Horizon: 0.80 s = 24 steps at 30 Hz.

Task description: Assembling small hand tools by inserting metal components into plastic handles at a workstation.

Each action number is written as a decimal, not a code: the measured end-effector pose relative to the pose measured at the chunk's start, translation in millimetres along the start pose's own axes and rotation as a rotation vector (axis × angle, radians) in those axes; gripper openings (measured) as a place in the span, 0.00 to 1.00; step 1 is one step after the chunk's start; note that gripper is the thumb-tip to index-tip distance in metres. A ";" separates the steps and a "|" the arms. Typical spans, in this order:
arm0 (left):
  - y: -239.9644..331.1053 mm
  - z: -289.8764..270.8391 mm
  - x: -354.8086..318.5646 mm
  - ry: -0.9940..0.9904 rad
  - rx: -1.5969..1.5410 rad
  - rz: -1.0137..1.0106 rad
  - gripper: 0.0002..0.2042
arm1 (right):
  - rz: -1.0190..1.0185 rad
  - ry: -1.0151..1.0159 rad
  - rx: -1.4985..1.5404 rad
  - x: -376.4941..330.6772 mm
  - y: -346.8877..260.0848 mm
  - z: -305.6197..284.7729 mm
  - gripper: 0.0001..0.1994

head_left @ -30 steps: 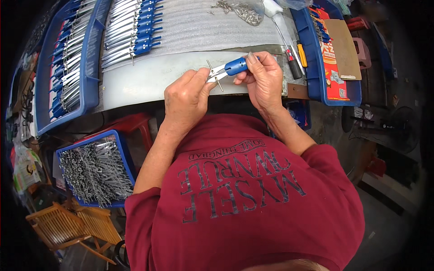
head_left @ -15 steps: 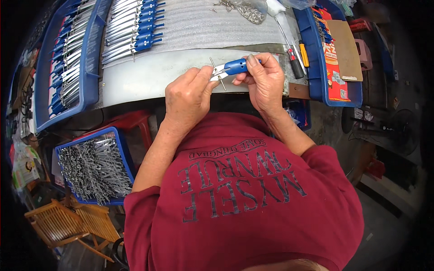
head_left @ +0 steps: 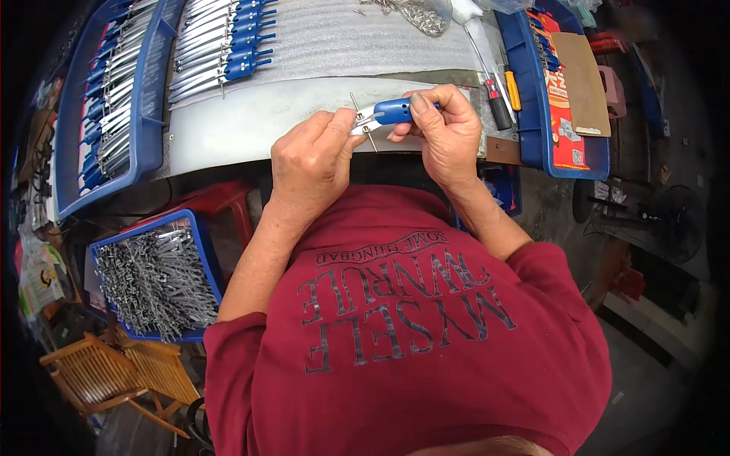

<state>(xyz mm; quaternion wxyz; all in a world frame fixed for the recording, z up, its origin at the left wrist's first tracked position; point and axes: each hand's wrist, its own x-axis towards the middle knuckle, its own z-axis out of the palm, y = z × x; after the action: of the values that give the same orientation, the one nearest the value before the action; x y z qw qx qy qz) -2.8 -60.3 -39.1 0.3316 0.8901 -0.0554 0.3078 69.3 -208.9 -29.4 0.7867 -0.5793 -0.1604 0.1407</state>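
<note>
Above the front edge of the workbench I hold a metal piece with a blue end (head_left: 392,112) in both hands. A thin metal rod crosses its silvery part. My left hand (head_left: 313,156) is closed round the silvery part, most of which its fingers hide. My right hand (head_left: 447,133) pinches the far right of the blue end between thumb and fingers. Beyond my left hand lies a row of similar pieces with blue ends (head_left: 243,67), side by side on a white foam sheet (head_left: 327,45).
At left stands a blue tray (head_left: 154,144) of similar pieces; below it, a blue crate (head_left: 209,262) heaped with dark metal parts. Screwdrivers, one with a yellow handle (head_left: 512,90), lie right of my hands beside another blue bin (head_left: 538,140). A bag of small metal parts (head_left: 427,19) sits at the back.
Both hands keep their hold on the piece. The blue end and my left hand appear slightly farther left; the right hand's grip looks nearly the same.
</note>
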 end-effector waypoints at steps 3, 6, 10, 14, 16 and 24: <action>-0.5 -2.3 -0.4 -0.016 -0.015 -0.011 0.12 | 0.035 -0.033 -0.025 1.2 -1.2 -2.6 0.05; -0.8 -4.9 -1.1 -0.030 -0.031 -0.033 0.11 | 0.048 -0.108 -0.088 2.6 -5.4 -5.6 0.06; -2.0 -6.6 -3.2 -0.048 -0.047 -0.049 0.11 | 0.119 -0.188 -0.211 3.9 -14.0 -6.2 0.13; -0.3 -11.4 -3.3 -0.095 -0.081 -0.065 0.11 | -0.045 -0.332 -0.420 9.1 -18.5 -14.4 0.17; -2.3 -11.8 -3.8 -0.071 -0.040 -0.013 0.11 | -0.255 -0.478 -0.835 14.3 -26.6 -15.6 0.16; 4.5 -17.3 -5.5 -0.106 -0.018 -0.001 0.12 | -0.443 -0.616 -0.858 21.7 -29.9 -17.5 0.14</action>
<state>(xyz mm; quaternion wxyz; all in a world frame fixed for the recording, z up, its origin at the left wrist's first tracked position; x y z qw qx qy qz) -17.5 -53.6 -29.6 0.3365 0.9020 -0.0751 0.2597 97.3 -223.9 -3.6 0.4086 -0.7316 -0.5427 0.0572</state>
